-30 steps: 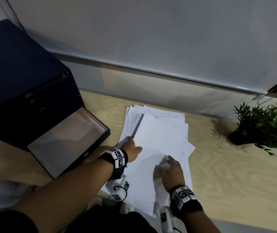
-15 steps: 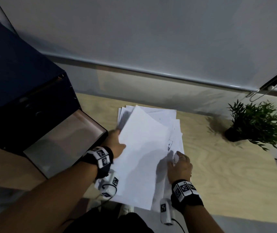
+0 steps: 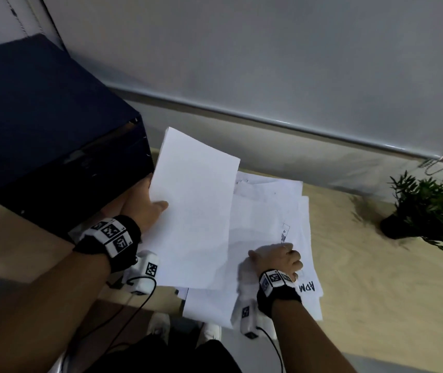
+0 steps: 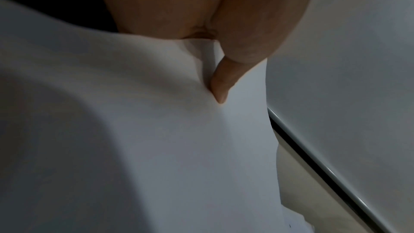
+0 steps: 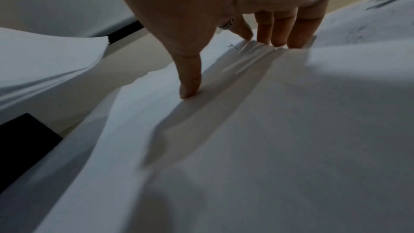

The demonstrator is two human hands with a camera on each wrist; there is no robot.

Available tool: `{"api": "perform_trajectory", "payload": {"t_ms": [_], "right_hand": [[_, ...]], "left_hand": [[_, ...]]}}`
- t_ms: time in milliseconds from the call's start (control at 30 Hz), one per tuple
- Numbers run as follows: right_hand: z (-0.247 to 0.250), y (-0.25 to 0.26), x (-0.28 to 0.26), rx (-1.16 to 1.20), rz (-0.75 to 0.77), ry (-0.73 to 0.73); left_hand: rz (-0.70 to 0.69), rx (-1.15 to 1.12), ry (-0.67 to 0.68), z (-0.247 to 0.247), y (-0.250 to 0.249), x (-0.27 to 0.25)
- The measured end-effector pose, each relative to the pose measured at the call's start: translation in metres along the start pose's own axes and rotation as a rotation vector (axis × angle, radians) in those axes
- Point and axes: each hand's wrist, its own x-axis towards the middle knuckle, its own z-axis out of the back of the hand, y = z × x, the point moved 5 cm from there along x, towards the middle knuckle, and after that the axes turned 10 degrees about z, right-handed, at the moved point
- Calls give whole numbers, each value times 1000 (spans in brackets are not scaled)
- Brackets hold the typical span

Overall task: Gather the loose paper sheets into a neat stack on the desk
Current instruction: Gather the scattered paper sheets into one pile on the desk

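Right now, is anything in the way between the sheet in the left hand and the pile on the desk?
Nothing visible blocks it. The left hand holds the lifted sheet partly over the pile; only the right hand rests on the pile's near right part, beside the landing area.

Matt white paper sheets (image 3: 266, 211) on pale grained-wood desk (image 3: 376, 265)

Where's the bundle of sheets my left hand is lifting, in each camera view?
Head: lifted sheets left of centre, raised and tilted, left hand pinching their left edge.
Left wrist: the sheets fill the left and centre, thumb pressing on them.
Right wrist: their corner hangs at the left edge, above the desk.
Shared landmark: the dark strip along the wall base.
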Motion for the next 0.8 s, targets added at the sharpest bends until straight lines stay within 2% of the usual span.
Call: {"api": "perform_trajectory", "payload": {"t_ms": [167,267,400,467,667,800], "right_hand": [[4,0,7,213,-20,35],[10,1,7,260,-57,35],[5,18,-17,29,-52,68],[-4,25,-23,13,-15,51],[-4,22,-19,370,-106,99],[42,20,-19,377,70,-52]], "left_hand": [[27,-23,-11,12,15,14],[33,-52,7,12,15,17],[27,-57,-7,15,17,17],[27,-60,-10,16,17,16],[15,-27,12,16,15,14],[-32,4,21,5,13,6]]}}
